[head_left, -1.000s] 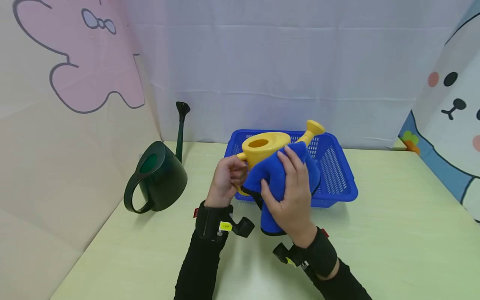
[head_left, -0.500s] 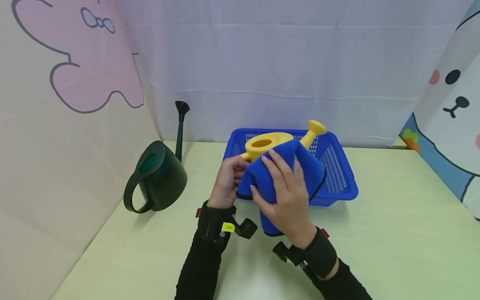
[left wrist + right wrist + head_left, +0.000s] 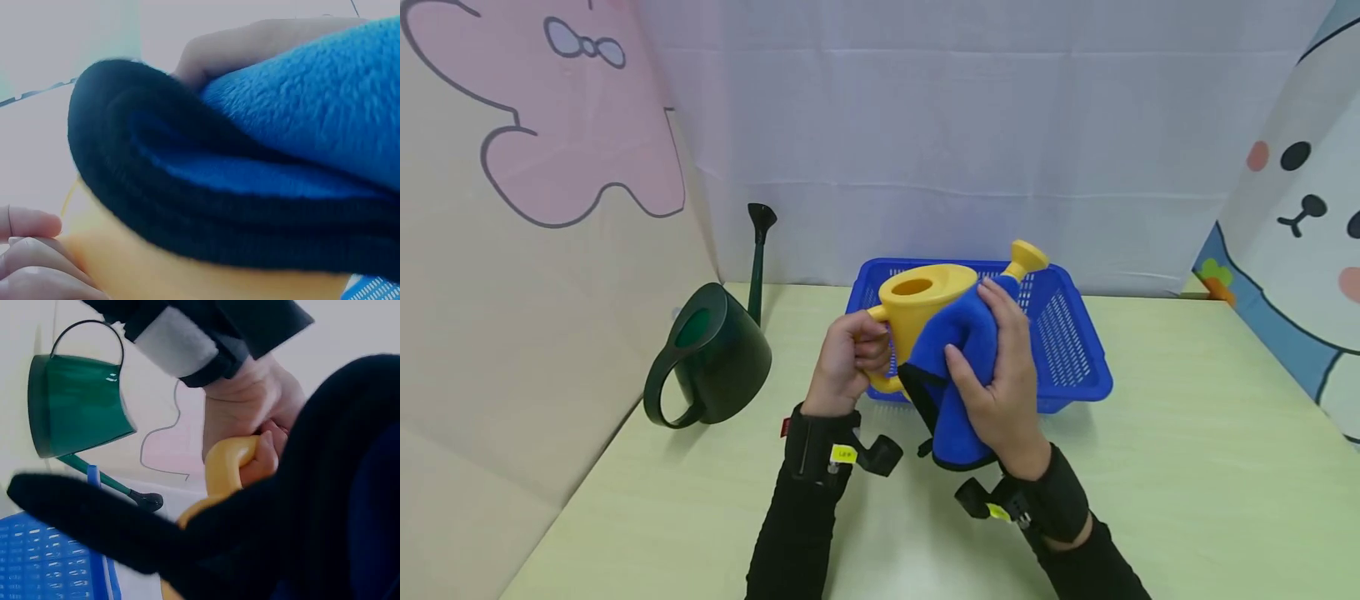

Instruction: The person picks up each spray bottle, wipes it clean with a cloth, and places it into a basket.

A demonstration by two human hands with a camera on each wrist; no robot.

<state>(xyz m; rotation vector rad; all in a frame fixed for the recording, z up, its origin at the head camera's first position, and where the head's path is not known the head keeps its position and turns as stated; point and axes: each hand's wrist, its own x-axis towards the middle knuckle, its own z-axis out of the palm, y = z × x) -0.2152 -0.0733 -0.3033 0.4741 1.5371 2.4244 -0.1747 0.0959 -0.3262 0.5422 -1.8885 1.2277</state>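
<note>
Left hand (image 3: 842,364) gripping yellow can (image 3: 916,312), right hand (image 3: 1006,387) holding black-edged cloth (image 3: 960,329) against it; green can (image 3: 726,371) well apart

The left hand (image 3: 844,367) is curled, left arm (image 3: 797,533) toward twelve o'clock. The right hand (image 3: 1006,392) spreads its thumb (image 3: 968,387), right arm (image 3: 1090,558) toward eleven.

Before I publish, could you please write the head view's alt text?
Left hand grips a yellow watering can by its handle; right hand holds a blue cloth against it. A blue basket is behind; a green watering can stands at left.
</note>
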